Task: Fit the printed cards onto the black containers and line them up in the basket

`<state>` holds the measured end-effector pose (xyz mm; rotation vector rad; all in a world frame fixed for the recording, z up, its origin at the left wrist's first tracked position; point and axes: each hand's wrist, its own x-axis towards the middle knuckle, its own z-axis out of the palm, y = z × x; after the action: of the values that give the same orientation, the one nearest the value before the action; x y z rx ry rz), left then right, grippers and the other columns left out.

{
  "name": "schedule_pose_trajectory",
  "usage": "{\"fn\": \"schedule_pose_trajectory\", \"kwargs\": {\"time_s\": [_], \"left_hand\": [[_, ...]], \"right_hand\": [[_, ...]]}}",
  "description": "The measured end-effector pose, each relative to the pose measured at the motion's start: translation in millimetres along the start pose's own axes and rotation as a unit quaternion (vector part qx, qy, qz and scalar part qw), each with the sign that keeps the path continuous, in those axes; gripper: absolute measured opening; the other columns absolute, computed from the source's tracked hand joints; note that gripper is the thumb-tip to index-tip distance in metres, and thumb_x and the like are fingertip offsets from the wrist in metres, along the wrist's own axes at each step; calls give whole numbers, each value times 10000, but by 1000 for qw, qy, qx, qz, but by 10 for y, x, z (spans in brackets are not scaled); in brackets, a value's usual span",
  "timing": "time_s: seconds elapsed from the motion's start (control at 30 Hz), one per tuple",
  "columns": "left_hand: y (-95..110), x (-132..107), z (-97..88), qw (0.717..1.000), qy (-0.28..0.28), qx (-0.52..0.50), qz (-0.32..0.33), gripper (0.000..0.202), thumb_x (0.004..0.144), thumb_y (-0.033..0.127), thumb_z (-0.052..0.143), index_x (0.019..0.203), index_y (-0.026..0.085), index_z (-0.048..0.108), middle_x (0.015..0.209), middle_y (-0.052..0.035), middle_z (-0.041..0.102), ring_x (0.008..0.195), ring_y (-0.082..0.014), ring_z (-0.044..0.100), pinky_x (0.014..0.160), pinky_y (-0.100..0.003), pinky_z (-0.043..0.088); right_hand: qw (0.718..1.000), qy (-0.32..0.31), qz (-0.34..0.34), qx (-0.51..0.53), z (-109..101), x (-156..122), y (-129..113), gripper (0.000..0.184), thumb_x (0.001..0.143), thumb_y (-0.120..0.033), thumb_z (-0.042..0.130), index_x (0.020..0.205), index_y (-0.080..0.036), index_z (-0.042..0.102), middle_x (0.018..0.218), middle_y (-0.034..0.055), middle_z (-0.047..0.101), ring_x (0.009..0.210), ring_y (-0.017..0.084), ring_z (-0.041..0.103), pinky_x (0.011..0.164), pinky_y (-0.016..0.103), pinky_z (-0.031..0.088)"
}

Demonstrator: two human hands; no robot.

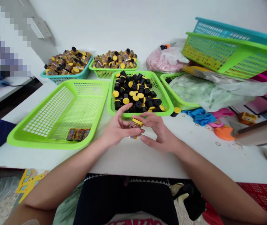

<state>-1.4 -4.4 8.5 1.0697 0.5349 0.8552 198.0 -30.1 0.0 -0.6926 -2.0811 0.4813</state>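
Note:
In front of the middle basket, my left hand (116, 129) holds a small container (135, 126) with a yellow lid and a colourful printed label. It is tilted between my left thumb and fingers. My right hand (160, 132) meets it from the other side, its fingertips at the lid and its thumb lower down by the label. Just beyond my hands, a green basket (167, 101) is filled with black containers with yellow lids, which show no printed label. To the left, a larger green basket (53, 144) has several labelled containers (79, 134) lying in its near right corner.
At the back stand a teal basket (86, 73) and a green basket (114, 73), both heaped with labelled containers. On the right are stacked baskets (220, 59), plastic bags (194, 89), blue scraps (200, 116) and a fan (260, 128). One loose black container (175, 112) lies by the middle basket.

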Motion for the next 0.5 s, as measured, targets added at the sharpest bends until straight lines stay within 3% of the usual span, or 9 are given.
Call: {"fn": "schedule_pose_trajectory", "kwargs": {"time_s": [0.07,0.13,0.23,0.37,0.5], "left_hand": [[-24,-8,27,1000,-1,-21,-16,957,676,211,854,1415,282,251,767,57,713,685,-147,721,648,-253,556],[-68,-19,55,1000,-5,-12,-21,848,694,179,829,1341,277,289,706,104,647,570,-84,641,555,-184,487],[-154,-44,111,999,-18,14,-23,683,746,147,767,1240,272,312,694,121,604,548,-57,583,546,-165,459],[-219,-72,183,999,-27,-12,-44,567,780,165,700,1177,256,306,658,110,613,576,-92,605,577,-196,491],[-183,-84,153,995,-71,30,-63,623,774,165,696,1212,257,263,589,124,573,507,-90,562,496,-185,441]], "right_hand": [[997,13,13,-72,55,-8,-18,642,813,-312,703,1378,-314,400,1303,83,597,1308,281,475,1087,522,408],[990,1,33,-137,129,-15,-43,705,778,-313,717,1406,-290,398,1270,100,608,1269,308,495,1055,530,412],[987,3,-1,-162,240,-18,-82,664,752,-236,672,1366,-263,421,1205,105,633,1208,303,533,991,496,442],[982,63,-45,-170,327,-29,-104,655,728,-229,664,1338,-290,435,1208,87,634,1204,302,536,979,483,435],[961,117,-70,-241,366,-75,-114,630,743,-233,686,1337,-315,491,1142,68,668,1062,304,605,950,489,409]]}}
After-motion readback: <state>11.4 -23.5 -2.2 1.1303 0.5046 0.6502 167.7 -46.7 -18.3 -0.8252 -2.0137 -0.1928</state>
